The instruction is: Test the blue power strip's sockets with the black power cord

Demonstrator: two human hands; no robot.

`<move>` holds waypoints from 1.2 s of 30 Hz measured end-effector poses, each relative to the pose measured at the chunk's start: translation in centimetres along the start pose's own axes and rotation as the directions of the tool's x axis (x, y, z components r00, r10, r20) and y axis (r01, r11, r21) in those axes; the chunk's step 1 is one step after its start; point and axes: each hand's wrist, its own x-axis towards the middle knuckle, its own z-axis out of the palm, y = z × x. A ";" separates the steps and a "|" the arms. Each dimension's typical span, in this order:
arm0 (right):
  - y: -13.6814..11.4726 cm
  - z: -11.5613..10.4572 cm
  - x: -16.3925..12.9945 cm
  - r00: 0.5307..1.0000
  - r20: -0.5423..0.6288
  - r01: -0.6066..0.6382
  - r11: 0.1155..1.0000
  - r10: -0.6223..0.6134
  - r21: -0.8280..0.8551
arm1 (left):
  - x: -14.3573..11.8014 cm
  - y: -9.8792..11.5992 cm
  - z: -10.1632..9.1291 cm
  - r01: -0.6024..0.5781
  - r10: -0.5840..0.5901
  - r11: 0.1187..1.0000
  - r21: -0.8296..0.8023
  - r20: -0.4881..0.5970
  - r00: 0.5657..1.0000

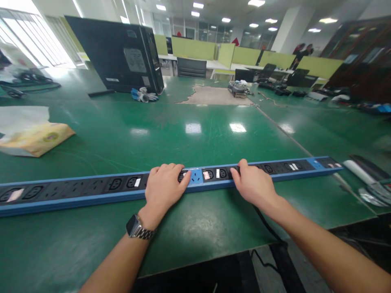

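A long blue power strip [197, 177] with black socket panels lies across the green table, running from the left edge to the right. My left hand [165, 185] grips it left of its middle, fingers over the far side and thumb along the top. Farther right, my right hand [255, 181] is wrapped over the same strip. White and pinkish stickers mark some sockets between and beside the hands. On my left wrist sits a watch [139, 227] with a metal band. A black cable [267, 224] runs down beneath my right forearm toward the table's front edge.
A tissue pack [45, 136] lies at the left. Behind stand a black computer case [116, 57] and blue-and-white gloves [143, 95]. A worn patch [210, 95] shows on the green tabletop [171, 130]. Plastic-wrapped items [375, 183] sit near the strip's right end. Two people stand far off.
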 end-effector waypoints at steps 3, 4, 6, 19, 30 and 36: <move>1.7 -1.3 0.0 0.997 -0.060 0.049 0.987 -0.040 0.156 | 0.0 0.0 0.0 -0.003 0.003 1.000 0.016 0.008 1.000; 2.7 -2.2 0.2 0.993 -0.111 0.060 0.977 -0.037 0.206 | 0.0 0.0 0.0 -0.005 0.005 1.000 0.019 0.009 1.000; 5.5 -4.0 0.7 0.976 -0.217 0.055 0.960 0.006 0.276 | 0.0 0.0 0.0 -0.008 0.008 1.000 0.026 0.004 1.000; 18.2 0.8 4.6 0.996 -0.084 0.039 0.984 -0.025 0.173 | 0.1 0.1 -0.1 0.004 -0.004 1.000 0.024 0.014 1.000; 18.5 1.0 5.3 0.998 -0.060 0.025 0.999 -0.023 0.035 | -0.1 -0.1 0.0 -0.012 0.013 1.000 0.021 -0.012 1.000; 17.7 3.0 4.1 0.993 -0.114 -0.020 1.000 0.023 0.021 | 0.0 -0.1 0.0 -0.011 0.012 1.000 0.018 -0.011 1.000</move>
